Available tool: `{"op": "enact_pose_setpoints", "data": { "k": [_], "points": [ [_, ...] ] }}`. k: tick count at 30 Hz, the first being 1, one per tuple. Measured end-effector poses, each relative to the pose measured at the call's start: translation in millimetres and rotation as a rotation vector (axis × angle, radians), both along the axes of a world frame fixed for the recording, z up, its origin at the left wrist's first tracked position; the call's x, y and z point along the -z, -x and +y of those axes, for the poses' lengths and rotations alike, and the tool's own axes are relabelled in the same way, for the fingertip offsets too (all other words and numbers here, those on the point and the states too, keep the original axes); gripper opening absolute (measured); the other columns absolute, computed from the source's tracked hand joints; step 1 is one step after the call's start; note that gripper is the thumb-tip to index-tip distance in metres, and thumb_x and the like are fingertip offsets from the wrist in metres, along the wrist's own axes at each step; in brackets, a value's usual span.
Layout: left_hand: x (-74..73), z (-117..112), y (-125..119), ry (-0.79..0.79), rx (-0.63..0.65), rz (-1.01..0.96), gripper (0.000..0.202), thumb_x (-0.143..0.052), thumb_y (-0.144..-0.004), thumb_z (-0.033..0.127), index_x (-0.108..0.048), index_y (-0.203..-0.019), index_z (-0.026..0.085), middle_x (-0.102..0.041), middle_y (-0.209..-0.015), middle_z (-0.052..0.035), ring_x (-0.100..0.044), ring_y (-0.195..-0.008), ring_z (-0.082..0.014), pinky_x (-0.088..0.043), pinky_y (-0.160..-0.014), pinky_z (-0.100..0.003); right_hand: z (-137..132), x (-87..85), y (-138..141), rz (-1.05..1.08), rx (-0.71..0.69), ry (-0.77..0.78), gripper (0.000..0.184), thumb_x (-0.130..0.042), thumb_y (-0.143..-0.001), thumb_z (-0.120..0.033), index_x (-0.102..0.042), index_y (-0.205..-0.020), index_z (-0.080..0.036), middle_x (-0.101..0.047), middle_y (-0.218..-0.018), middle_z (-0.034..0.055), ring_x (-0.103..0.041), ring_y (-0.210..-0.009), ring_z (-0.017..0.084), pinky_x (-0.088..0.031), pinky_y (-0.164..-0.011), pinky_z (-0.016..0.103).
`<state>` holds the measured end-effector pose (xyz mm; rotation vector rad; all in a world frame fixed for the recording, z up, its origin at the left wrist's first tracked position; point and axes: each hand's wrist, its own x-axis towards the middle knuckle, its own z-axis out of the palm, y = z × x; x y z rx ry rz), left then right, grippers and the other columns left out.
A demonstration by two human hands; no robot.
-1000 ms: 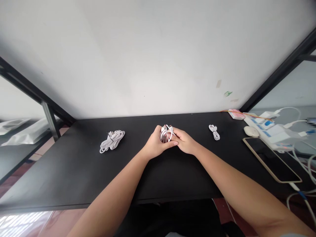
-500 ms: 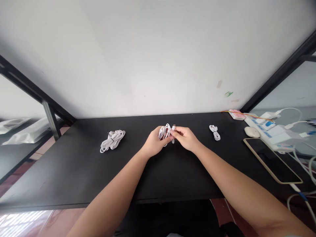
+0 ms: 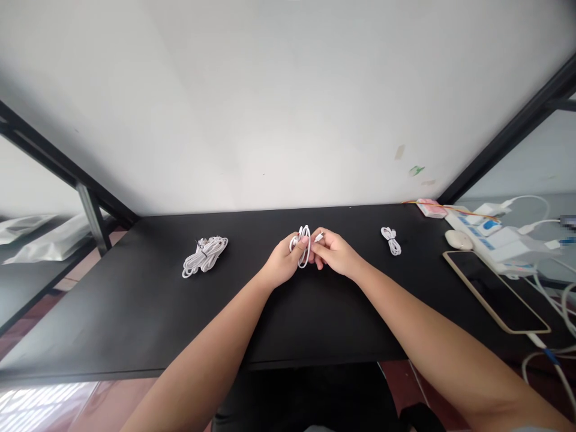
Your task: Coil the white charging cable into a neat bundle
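Above the middle of the black desk (image 3: 148, 312), a white charging cable (image 3: 306, 255) is gathered in loops. My left hand (image 3: 284, 259) is closed on the loops, thumb pressed across them. Just to its right, my right hand (image 3: 335, 253) pinches the cable's end, and the white plug pokes up between thumb and fingers. Some of the cable is covered by my fingers. Left of my hands lies a bundle of white cables (image 3: 204, 257) with a dark tie round it. A smaller tied white cable (image 3: 391, 240) rests to the right.
A phone (image 3: 492, 291) with a cable plugged in lies at the right. Beyond it are a white earbud case (image 3: 459, 240), a power strip (image 3: 477, 237) holding several chargers, and a pink-and-white box (image 3: 431, 208). A pale wall (image 3: 279, 120) rises behind the desk.
The cable loops have drawn closer together in my left hand. My right hand's fingers have shifted round the plug, which now tilts to the right.
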<state>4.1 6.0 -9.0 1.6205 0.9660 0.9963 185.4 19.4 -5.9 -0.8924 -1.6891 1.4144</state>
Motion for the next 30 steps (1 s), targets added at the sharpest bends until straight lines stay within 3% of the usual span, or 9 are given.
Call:
{"op": "enact_pose_setpoints", "data": {
  "k": [6,10,14,19,23,27,30],
  "points": [
    [-3.3,-3.6,3.8,-0.032,-0.031,0.157,0.042,-0.079,-0.075,0.051,-0.056,-0.088,0.018,-0.058,-0.075,0.0019,-0.050,-0.065,-0.0121,-0.037,-0.058,-0.024,4.1,5.2,-3.5,-0.027,0.074,0.019,0.029,-0.070,-0.086,-0.045,-0.057,-0.099,-0.022,-0.061,-0.070,-0.0035,-0.054,-0.055,0.011,-0.042,-0.053,0.025],
    [-8.4,-5.3,4.9,0.017,-0.053,0.213,0.030,-0.068,-0.084,0.047,-0.057,-0.083,0.019,-0.063,-0.072,0.0007,-0.055,-0.059,-0.0128,-0.040,-0.057,-0.025,4.5,2.9,-6.3,-0.025,0.080,-0.025,0.032,-0.064,-0.090,-0.045,-0.055,-0.111,-0.024,-0.052,-0.066,-0.0067,-0.048,-0.054,0.011,-0.040,-0.053,0.025],
    [-13.2,-10.1,3.3,0.085,0.042,0.258,0.016,-0.053,-0.091,0.035,-0.060,-0.090,0.020,-0.069,-0.070,0.0001,-0.057,-0.050,-0.0122,-0.042,-0.054,-0.025,-3.4,-2.8,-3.6,-0.192,0.071,-0.207,0.032,-0.070,-0.086,-0.045,-0.059,-0.108,-0.025,-0.058,-0.072,-0.0036,-0.052,-0.061,0.013,-0.041,-0.058,0.027],
    [-10.0,-15.9,-1.4,-0.058,0.037,0.432,0.022,-0.053,-0.088,0.033,-0.059,-0.071,0.020,-0.063,-0.062,-0.0002,-0.056,-0.056,-0.0151,-0.037,-0.053,-0.026,-12.9,-8.6,2.9,-0.355,0.136,-0.354,0.025,-0.069,-0.086,-0.047,-0.059,-0.091,-0.025,-0.060,-0.070,-0.0030,-0.050,-0.058,0.013,-0.038,-0.058,0.027],
    [-4.4,-16.6,-5.0,-0.043,0.017,0.478,0.021,-0.060,-0.083,0.033,-0.057,-0.067,0.021,-0.063,-0.064,-0.0002,-0.055,-0.057,-0.0156,-0.035,-0.051,-0.027,-14.8,-10.1,4.8,-0.384,0.131,-0.420,0.023,-0.057,-0.093,-0.045,-0.055,-0.083,-0.024,-0.058,-0.069,-0.0026,-0.049,-0.058,0.013,-0.037,-0.058,0.027],
    [-7.8,-16.1,-5.6,-0.047,-0.015,0.439,0.024,-0.064,-0.082,0.041,-0.060,-0.071,0.020,-0.064,-0.067,0.0001,-0.055,-0.059,-0.0159,-0.035,-0.052,-0.027,-9.2,-7.1,0.2,-0.352,0.192,-0.422,0.026,-0.054,-0.095,-0.043,-0.050,-0.078,-0.023,-0.055,-0.067,-0.0023,-0.047,-0.058,0.013,-0.036,-0.058,0.027],
    [-11.7,-16.2,-4.6,-0.055,-0.051,0.447,0.033,-0.062,-0.085,0.047,-0.055,-0.067,0.021,-0.058,-0.062,0.0012,-0.048,-0.054,-0.0141,-0.032,-0.049,-0.027,-3.2,-4.3,-5.5,-0.291,0.265,-0.385,0.029,-0.054,-0.095,-0.045,-0.048,-0.076,-0.023,-0.052,-0.066,-0.0023,-0.045,-0.059,0.014,-0.035,-0.058,0.028]
  ]
}}
